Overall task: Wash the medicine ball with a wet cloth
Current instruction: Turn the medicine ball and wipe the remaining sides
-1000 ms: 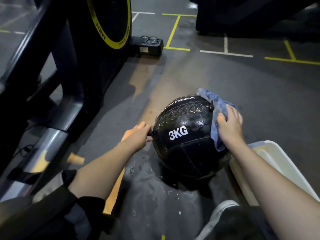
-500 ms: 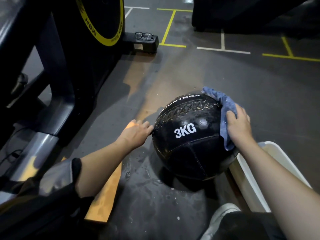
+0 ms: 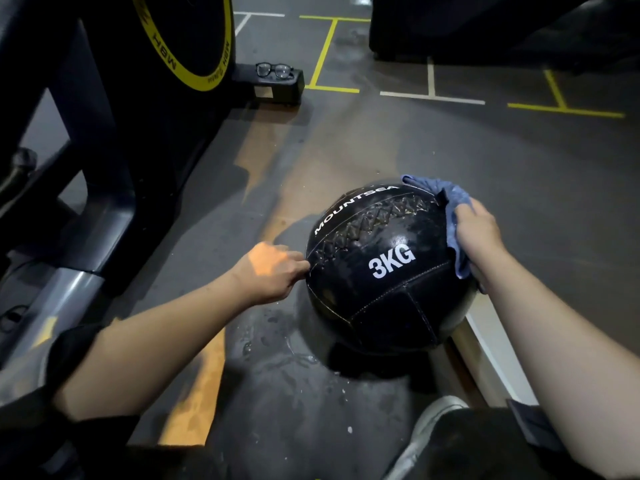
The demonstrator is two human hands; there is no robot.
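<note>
Medicine ball [image 3: 384, 268], black and marked 3KG, sits on the wet dark floor [image 3: 277, 386] just in front of the person, its lower right side touching a white tub [image 3: 491, 355]. The left hand [image 3: 273, 271] steadies it at the left side, the fingers curled against the stitched seam — probably to stop it rolling under the wiping; whether they pinch anything there I cannot tell. The right hand [image 3: 479, 233] presses a blue cloth [image 3: 453, 202] to the upper right of the ball, fingers close together and bent over the bunched fabric, which keeps it from slipping. Its top gleams wet — the underside likely remains to be done. Glasses [image 3: 274, 69] rest on a machine's base [image 3: 277, 86], well apart.
</note>
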